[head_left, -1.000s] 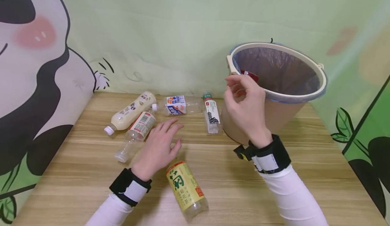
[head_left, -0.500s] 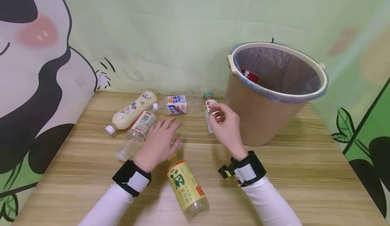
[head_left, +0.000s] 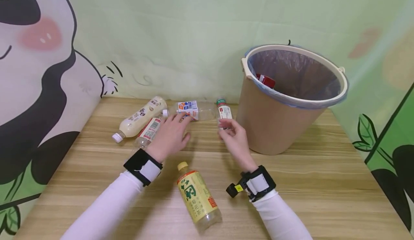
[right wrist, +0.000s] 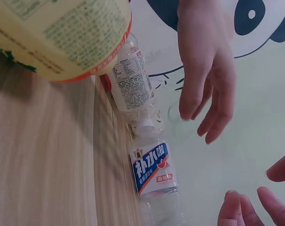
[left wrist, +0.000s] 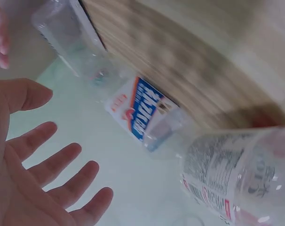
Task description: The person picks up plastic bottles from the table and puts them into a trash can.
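Note:
My left hand [head_left: 171, 134], fingers loosely spread, is above the table and overlaps the clear plastic bottle [head_left: 205, 110] with the blue, orange and white label. In the left wrist view that labelled bottle [left wrist: 142, 113] lies beyond my fingertips. Under the left hand lies a clear bottle [head_left: 150, 128] with a red and white label, its lower end hidden. My right hand [head_left: 235, 139], fingers loosely bent and holding nothing, overlaps the lower part of a small green-capped bottle [head_left: 224, 110]. Closer to me lies a yellow-labelled bottle [head_left: 197, 197] with a yellow cap.
A brown bin [head_left: 275, 125] with a pale rim and plastic liner stands to the right, with a red item [head_left: 266, 81] inside. A cream-coloured bottle [head_left: 139, 119] lies at the left. Behind the wooden table [head_left: 307, 197] hangs a green panda-print backdrop [head_left: 178, 46].
My right hand has moved from the bin's rim down and left to the green-capped bottle. My left hand has moved forward, toward the bottle with the blue and orange label.

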A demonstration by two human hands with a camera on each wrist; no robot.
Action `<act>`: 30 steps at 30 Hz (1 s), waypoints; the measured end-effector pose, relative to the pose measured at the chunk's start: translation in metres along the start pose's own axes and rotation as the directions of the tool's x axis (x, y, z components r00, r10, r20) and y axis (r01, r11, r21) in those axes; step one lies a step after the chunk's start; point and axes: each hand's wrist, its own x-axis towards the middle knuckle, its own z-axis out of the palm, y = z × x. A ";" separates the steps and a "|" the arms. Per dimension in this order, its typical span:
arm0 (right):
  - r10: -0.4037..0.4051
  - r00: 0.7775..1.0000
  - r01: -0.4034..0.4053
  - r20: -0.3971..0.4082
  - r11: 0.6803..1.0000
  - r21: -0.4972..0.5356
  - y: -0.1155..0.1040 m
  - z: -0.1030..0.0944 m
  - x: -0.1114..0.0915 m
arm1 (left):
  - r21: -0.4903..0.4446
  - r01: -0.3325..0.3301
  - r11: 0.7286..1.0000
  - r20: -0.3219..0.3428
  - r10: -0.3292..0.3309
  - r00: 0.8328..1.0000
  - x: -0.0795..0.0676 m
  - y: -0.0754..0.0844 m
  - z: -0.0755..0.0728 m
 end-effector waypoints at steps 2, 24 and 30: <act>0.012 1.000 -0.012 -0.001 1.000 0.019 0.002 0.001 0.000 | 0.016 0.012 1.000 0.034 -0.013 0.999 0.009 -0.005 -0.001; 0.027 0.999 -0.026 -0.023 0.999 0.041 0.020 0.002 -0.003 | 0.063 0.147 0.987 0.208 -0.157 0.966 0.074 -0.036 0.042; 0.035 0.999 -0.034 -0.016 0.999 0.040 0.020 -0.002 -0.003 | 0.081 0.156 0.984 0.222 -0.170 0.960 0.081 -0.033 0.045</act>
